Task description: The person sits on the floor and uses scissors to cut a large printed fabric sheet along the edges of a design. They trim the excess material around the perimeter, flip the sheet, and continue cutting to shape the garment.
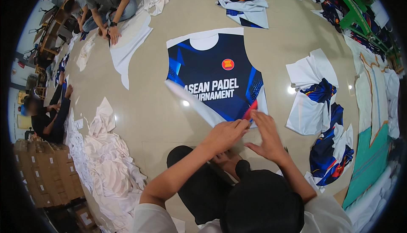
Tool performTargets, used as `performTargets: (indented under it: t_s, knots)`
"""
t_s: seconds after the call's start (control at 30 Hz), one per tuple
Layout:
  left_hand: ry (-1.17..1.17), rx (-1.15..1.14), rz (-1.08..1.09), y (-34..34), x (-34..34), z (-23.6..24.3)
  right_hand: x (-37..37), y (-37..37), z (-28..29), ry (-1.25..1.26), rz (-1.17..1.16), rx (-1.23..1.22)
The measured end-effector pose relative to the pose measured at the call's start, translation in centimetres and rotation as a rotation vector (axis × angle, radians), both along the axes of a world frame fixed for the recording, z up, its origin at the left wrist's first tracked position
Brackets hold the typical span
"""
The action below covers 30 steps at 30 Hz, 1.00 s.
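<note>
A dark navy printed jersey panel (212, 61) with blue side patterns, a red round badge and white lettering lies flat on the floor before me, its lower part folded at the corners with white underside (190, 101) showing. A red strip (250, 110) shows at the lower right fold. My left hand (227, 132) has its fingers curled on the panel's lower edge, gripping the fabric. Just right of it, my right hand (265, 135) touches the same fold with its fingertips, thumb spread away from the fingers. The fabric under my fingers is partly hidden.
Co-workers sit at upper left (118, 4) and far left (46, 118). White fabric piles (104, 161) and cardboard boxes (44, 173) line the left. Printed pieces lie at the top (241, 4) and right (313, 93). A green metal frame (360, 17) stands upper right, above long fabric sheets (369, 169).
</note>
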<state>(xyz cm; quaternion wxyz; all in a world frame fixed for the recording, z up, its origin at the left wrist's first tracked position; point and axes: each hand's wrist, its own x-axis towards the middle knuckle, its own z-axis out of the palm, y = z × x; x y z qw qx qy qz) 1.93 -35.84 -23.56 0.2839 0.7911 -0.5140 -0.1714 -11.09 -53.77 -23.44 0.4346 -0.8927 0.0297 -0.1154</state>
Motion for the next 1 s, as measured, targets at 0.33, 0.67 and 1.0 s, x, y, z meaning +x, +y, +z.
performTargets:
  t_s: [0.33, 0.67, 1.0]
  knots:
    - [-0.007, 0.303, 0.035, 8.0, 4.7, 1.8, 3.0, -4.2, 4.5, 0.448, 0.609, 0.363]
    - [0.222, -0.241, 0.131, 0.2, 1.0, 6.0, 3.1, 0.4, 4.8, 0.280, 0.097, 0.425]
    - [0.288, -0.173, 0.108, 2.3, 4.6, 0.7, 0.6, -5.5, 14.7, -0.268, 0.156, 0.138]
